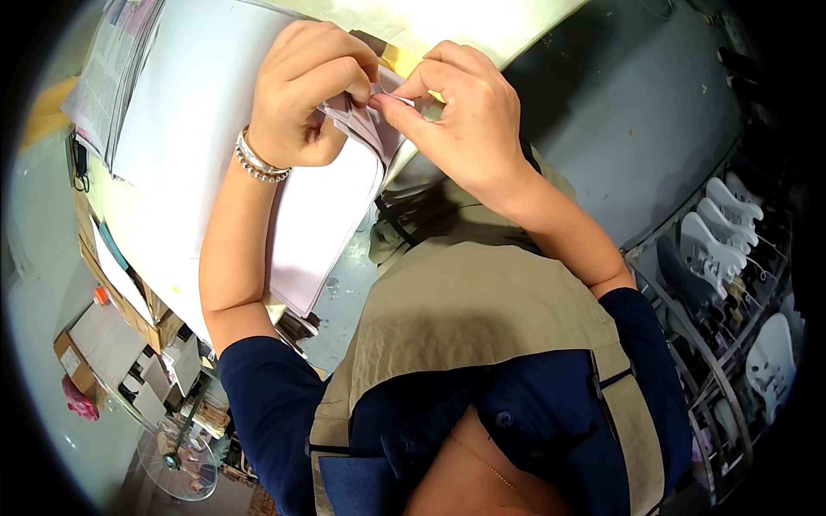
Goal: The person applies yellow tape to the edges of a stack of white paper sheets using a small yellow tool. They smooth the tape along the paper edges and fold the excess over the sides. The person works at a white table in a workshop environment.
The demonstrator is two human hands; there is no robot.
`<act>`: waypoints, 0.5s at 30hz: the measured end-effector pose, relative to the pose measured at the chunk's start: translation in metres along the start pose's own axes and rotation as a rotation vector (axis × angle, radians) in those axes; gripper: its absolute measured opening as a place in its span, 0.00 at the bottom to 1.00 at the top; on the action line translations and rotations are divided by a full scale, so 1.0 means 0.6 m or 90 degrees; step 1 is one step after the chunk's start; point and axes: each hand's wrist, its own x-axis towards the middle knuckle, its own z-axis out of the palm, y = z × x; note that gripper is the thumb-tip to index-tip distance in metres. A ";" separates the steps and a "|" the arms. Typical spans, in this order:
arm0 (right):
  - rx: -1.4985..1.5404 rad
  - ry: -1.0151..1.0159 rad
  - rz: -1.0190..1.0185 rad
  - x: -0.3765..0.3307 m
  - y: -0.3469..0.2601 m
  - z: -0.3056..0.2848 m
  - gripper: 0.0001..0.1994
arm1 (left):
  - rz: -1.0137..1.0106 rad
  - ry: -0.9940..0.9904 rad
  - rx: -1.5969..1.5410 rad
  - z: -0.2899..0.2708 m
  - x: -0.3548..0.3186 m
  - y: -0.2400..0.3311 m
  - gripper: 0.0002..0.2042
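Head view looks down on a white table [185, 103] whose near edge runs from the top middle down toward the lower left. At that edge, both hands meet over a small stack of pale pink sheets [366, 120]. The left hand [301, 95], wearing a beaded bracelet [258, 162], pinches the sheets' upper corner between thumb and curled fingers. The right hand [460, 120] grips the same corner from the opposite side, fingertips touching the left hand's. A larger pink sheet [323, 228] overhangs the table edge below them. Right of the table lies open grey floor [619, 129], bounded farther right by a rack of white guitar bodies [731, 249].
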 end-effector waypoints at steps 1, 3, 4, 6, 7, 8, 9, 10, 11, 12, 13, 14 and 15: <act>-0.001 0.000 0.001 0.000 0.000 0.000 0.07 | -0.002 -0.005 0.000 -0.001 0.000 0.001 0.12; 0.000 0.002 0.000 -0.001 0.000 0.001 0.07 | -0.007 -0.016 0.000 -0.004 0.000 0.001 0.12; 0.000 0.003 -0.001 -0.001 0.000 0.001 0.07 | -0.005 -0.016 0.001 -0.004 0.000 0.001 0.12; 0.001 0.003 -0.003 -0.001 0.000 0.001 0.07 | -0.001 -0.018 0.003 -0.005 0.000 0.001 0.12; 0.002 0.002 -0.004 -0.001 0.000 0.001 0.07 | -0.001 -0.017 0.003 -0.004 0.000 0.001 0.12; 0.001 0.003 -0.005 -0.001 0.000 0.001 0.07 | -0.001 -0.017 0.003 -0.004 0.000 0.001 0.12; 0.001 0.004 -0.005 -0.001 0.001 0.002 0.07 | -0.001 -0.017 0.003 -0.004 0.001 0.001 0.12; 0.000 0.005 -0.007 -0.001 0.002 0.002 0.07 | -0.002 -0.015 0.004 -0.003 0.001 0.002 0.11; 0.000 0.005 -0.008 -0.001 0.002 0.002 0.07 | -0.003 -0.014 0.005 -0.003 0.001 0.002 0.11; 0.001 0.004 -0.009 -0.001 0.002 0.002 0.07 | -0.004 -0.012 0.007 -0.002 0.001 0.003 0.11; 0.001 0.005 -0.009 -0.001 0.002 0.001 0.07 | -0.010 -0.019 0.011 -0.003 -0.001 0.002 0.10; 0.000 0.006 -0.009 -0.001 0.002 0.001 0.07 | -0.016 -0.026 0.014 -0.003 -0.004 0.001 0.09; 0.000 0.006 -0.009 -0.001 0.001 0.001 0.07 | -0.022 -0.033 0.018 -0.004 -0.005 0.000 0.08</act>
